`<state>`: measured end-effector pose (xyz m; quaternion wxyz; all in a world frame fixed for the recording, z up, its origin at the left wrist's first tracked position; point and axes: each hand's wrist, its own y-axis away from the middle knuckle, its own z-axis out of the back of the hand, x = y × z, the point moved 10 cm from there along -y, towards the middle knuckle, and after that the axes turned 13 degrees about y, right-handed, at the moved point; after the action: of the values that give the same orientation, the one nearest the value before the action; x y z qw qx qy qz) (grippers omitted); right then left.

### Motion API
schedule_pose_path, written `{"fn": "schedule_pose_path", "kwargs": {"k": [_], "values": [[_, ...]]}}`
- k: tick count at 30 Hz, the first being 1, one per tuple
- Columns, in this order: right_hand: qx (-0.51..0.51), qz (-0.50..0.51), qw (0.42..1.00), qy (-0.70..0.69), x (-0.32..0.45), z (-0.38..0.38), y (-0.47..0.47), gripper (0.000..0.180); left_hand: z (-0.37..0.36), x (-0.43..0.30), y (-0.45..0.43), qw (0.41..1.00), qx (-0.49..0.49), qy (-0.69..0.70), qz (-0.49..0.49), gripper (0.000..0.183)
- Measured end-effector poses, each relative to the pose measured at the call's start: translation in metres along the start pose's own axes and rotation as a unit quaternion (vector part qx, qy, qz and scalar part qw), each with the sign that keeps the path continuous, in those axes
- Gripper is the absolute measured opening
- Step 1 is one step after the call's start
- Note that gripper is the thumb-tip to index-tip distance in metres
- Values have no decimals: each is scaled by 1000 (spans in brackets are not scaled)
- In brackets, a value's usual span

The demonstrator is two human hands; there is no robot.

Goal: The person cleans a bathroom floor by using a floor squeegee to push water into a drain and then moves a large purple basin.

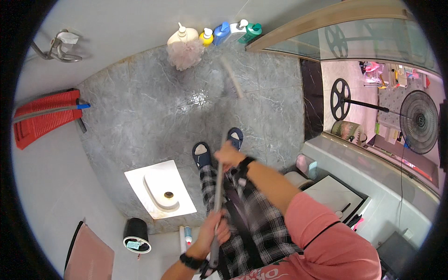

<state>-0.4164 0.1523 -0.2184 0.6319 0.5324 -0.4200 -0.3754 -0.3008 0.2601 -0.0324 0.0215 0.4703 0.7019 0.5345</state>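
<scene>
A long-handled floor brush is in both of my hands. Its grey pole [218, 189] runs from near my waist down towards my feet. My left hand [213, 227] grips the pole near its upper end. Further down, my right hand [229, 155] is closed around the same pole. Beyond my slippers, the pale brush head [231, 77] is on or just above the grey tiled floor [147, 115]; motion blurs it, so contact is unclear. The floor looks wet, with a bright reflection. My dark blue slippers [202, 155] stand beside a white squat toilet [134, 178].
Several pump bottles [222, 33] and a pink bath puff [185, 54] line the far wall. A red dustpan [45, 115] leans at left. Near the toilet is a black bin [135, 229]. At right, a glass door [294, 43] opens towards a room with a standing fan [420, 120].
</scene>
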Motion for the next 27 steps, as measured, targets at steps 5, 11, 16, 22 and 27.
{"fn": "schedule_pose_path", "kwargs": {"k": [5, 11, 16, 22, 27], "values": [[179, 109, 976, 57, -5, -175, 22, 39, 70, 18, 115, 981, -184, -16, -54, 33], [-16, 127, 989, 78, -3, -127, 78, 40, 47, 38, 133, 997, -26, -71, 1, 15], [-36, 18, 998, -47, -46, -12, 13, 35, 9, 8, 34, 996, -22, -83, 8, 10], [-9, 52, 998, -28, -40, -121, -2, 47, 82, -14, 71, 991, -61, 106, -58, 22], [209, 27, 977, 13, -1, -283, 74, 50, 141, -12, 184, 967, -211, 56, -129, 11]]}}
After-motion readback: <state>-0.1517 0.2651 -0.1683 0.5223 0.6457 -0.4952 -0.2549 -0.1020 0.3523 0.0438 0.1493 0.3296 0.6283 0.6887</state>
